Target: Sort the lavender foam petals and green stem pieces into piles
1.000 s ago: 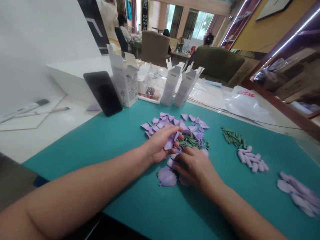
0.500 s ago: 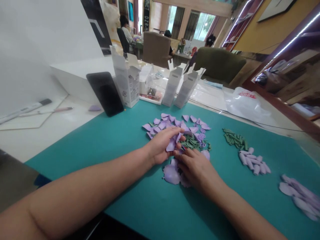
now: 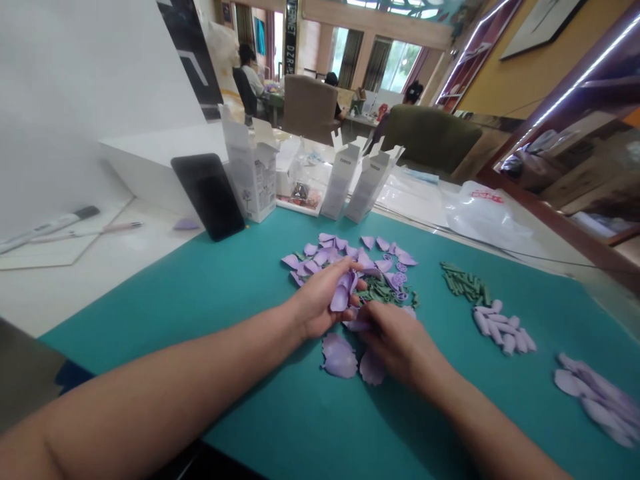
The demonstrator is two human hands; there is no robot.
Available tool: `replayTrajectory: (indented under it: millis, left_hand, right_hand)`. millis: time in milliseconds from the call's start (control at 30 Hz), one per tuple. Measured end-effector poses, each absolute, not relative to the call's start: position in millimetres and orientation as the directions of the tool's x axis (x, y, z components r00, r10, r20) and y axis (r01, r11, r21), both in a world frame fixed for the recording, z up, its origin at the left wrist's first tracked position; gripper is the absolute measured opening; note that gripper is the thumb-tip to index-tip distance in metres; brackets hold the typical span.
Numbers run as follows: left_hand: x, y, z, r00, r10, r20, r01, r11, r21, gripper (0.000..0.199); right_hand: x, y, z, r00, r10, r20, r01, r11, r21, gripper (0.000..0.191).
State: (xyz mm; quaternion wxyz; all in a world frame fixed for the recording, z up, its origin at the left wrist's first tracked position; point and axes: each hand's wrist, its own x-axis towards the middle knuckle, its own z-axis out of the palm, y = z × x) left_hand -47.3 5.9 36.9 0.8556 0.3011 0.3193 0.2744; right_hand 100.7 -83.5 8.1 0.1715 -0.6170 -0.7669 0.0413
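Note:
Purple petal pieces (image 3: 342, 293) are cupped in my left hand (image 3: 320, 303), its fingers curled round them over the pile. Close beside it, my right hand (image 3: 400, 337) pinches a light purple petal (image 3: 357, 321); its fingertips are partly hidden. Below the hands, large scalloped petals (image 3: 340, 357) lie on the green mat (image 3: 250, 407). Beyond the hands spreads a heap of small purple petals (image 3: 327, 250), with green leaf-like pieces (image 3: 381, 291) and purple ring-shaped pieces (image 3: 401, 279) among them.
To the right lie green sticks (image 3: 465, 283), pale purple rolled pieces (image 3: 503, 327) and long purple petals (image 3: 595, 400). A dark phone (image 3: 209, 197) leans at the back left, beside open white boxes (image 3: 343, 177). A plastic bag (image 3: 475, 210) lies behind the mat. People sit in the background.
My right hand has drawn back slightly and now holds a petal that shows more clearly. The petals in my left hand have turned a little. The camera view has shifted slightly.

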Motion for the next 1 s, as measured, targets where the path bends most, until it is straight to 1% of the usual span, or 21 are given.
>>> replayTrajectory:
  millis: [100,167,233,300,400,500,567,633,700,767,900,1000]
  left_hand:
    - [-47,6,38,0.628,0.672,-0.393,-0.280,0.666,0.692,0.027]
    - [-47,4,37,0.619,0.670,-0.410,-0.256,0.666,0.701,0.029]
    - [-47,2,35,0.633,0.651,-0.420,-0.228,0.675,0.702,0.030]
    - [-46,-2,33,0.669,0.612,-0.422,-0.199,0.695,0.691,0.033]
    - [-45,-8,31,0.725,0.546,-0.421,-0.156,0.725,0.671,0.039]
    - [-43,-10,31,0.752,0.502,-0.427,-0.133,0.750,0.648,0.041]
    - [-43,-10,32,0.752,0.493,-0.437,-0.132,0.763,0.633,0.038]
    - [-44,-8,33,0.740,0.504,-0.446,-0.132,0.759,0.638,0.031]
    - [-44,-8,34,0.730,0.525,-0.438,-0.133,0.737,0.663,0.021]
    - [-45,-7,35,0.730,0.542,-0.416,-0.138,0.714,0.687,0.016]
    - [-46,-8,36,0.728,0.556,-0.401,-0.125,0.683,0.720,0.028]
    - [-45,-8,36,0.725,0.558,-0.403,-0.108,0.671,0.733,0.033]
  right_hand:
    - [109,-85,27,-0.056,0.947,0.316,0.896,0.187,-0.402,0.011]
    - [111,-86,38,-0.002,0.915,0.404,0.873,0.199,-0.446,0.016]
    - [109,-89,45,0.001,0.879,0.476,0.861,0.241,-0.447,0.018]
    - [104,-90,47,-0.020,0.849,0.529,0.868,0.277,-0.412,0.020]
    - [96,-91,42,-0.077,0.847,0.527,0.883,0.303,-0.358,0.027]
    - [95,-91,40,-0.124,0.863,0.490,0.879,0.324,-0.348,0.031]
    - [100,-91,45,-0.107,0.854,0.509,0.873,0.326,-0.362,0.028]
    - [110,-91,52,-0.068,0.861,0.503,0.875,0.294,-0.385,0.022]
    - [122,-92,58,-0.052,0.905,0.423,0.891,0.233,-0.389,0.017]
    - [134,-95,61,-0.058,0.957,0.285,0.918,0.163,-0.361,0.014]
    - [151,-107,58,-0.055,0.998,0.006,0.956,0.054,-0.288,0.013]
    - [153,-117,53,-0.022,0.991,-0.131,0.975,-0.008,-0.222,0.011]
